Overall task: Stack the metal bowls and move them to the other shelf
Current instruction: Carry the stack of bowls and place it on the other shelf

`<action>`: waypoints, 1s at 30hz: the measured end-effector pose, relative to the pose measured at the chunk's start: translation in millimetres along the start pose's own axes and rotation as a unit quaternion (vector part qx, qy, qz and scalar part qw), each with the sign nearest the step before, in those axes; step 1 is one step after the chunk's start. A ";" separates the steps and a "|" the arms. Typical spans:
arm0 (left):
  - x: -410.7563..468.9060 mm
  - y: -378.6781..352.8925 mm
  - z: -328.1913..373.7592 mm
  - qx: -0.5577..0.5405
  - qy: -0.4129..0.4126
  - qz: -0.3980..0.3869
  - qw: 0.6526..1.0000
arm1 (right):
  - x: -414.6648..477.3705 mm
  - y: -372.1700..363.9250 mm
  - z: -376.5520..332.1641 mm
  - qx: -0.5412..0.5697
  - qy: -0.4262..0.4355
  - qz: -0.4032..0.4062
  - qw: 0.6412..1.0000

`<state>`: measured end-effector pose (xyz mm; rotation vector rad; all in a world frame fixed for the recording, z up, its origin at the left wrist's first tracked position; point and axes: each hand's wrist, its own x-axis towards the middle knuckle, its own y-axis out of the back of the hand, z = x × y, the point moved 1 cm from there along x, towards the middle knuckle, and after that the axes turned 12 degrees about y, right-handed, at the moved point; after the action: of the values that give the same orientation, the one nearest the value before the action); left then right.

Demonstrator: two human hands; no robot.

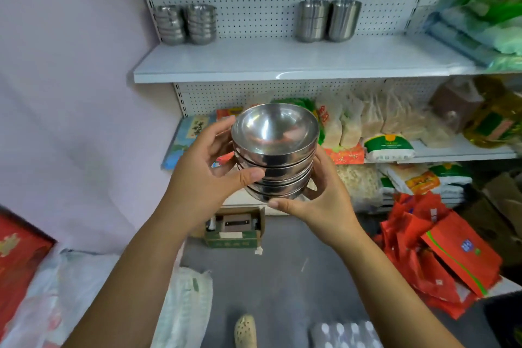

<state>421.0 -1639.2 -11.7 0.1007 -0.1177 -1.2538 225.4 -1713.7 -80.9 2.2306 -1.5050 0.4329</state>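
A stack of several shiny metal bowls point(275, 150) is held in the air in front of the shelving, open side up. My left hand point(206, 169) grips its left side, thumb across the front. My right hand point(319, 200) cups its right side and bottom. On the white upper shelf point(282, 65) two more stacks of metal bowls point(185, 24) stand at the far left against the pegboard. Two stacks of taller metal cups point(327, 20) stand further right on the same shelf.
The lower shelf point(457, 150) carries bags of food and packets. Green packages point(485, 25) fill the upper right. Red bags point(440, 251), a cardboard box point(236, 227) and white sacks point(183, 305) lie on the grey floor. A lilac wall is on the left.
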 end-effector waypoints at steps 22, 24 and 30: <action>318.1 98.6 0.2 0.032 -0.038 0.027 0.998 | 309.3 -91.3 131.6 0.037 0.030 0.000 0.999; 350.2 100.9 3.0 0.043 -0.039 0.034 0.998 | 342.5 -89.9 147.4 0.043 0.028 -0.007 0.999; 454.6 93.9 9.1 0.048 -0.025 0.055 0.997 | 451.3 -73.8 197.6 0.044 0.035 -0.050 0.997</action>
<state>647.6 -2042.7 25.8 0.1437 -0.2239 -1.1410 465.1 -2149.3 -51.0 2.3211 -1.3574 0.5488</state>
